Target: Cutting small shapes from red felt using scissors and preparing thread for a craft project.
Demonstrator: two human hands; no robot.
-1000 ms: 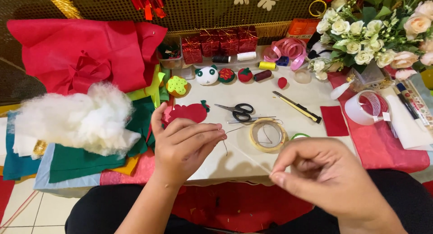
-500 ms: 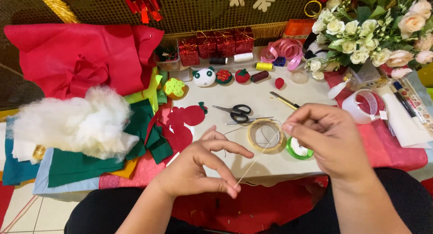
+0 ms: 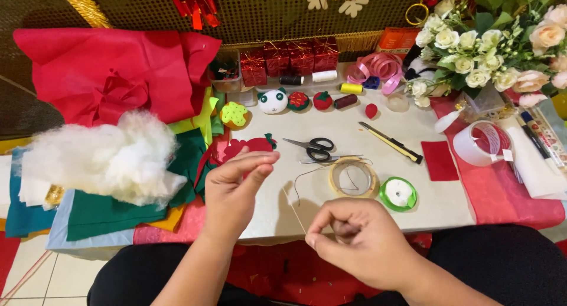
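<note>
Cluttered craft table (image 3: 354,217): felt scraps, scissors (image 3: 313,148), tape ring (image 3: 352,177). Left hand (image 3: 236,191) pinches thread (image 3: 293,208) end, fingertips closed; right hand (image 3: 360,238) grip curled shut on thread's lower end. Likely threading step; next needs steady tension.

Bright, even light falls from overhead, flat and soft. The white table (image 3: 413,211) shows only faint shadows under the scissors (image 3: 313,148). The tape roll (image 3: 484,142) has a mild sheen. Both hands look slightly soft with motion. The picture's edges bow outward a little.
</note>
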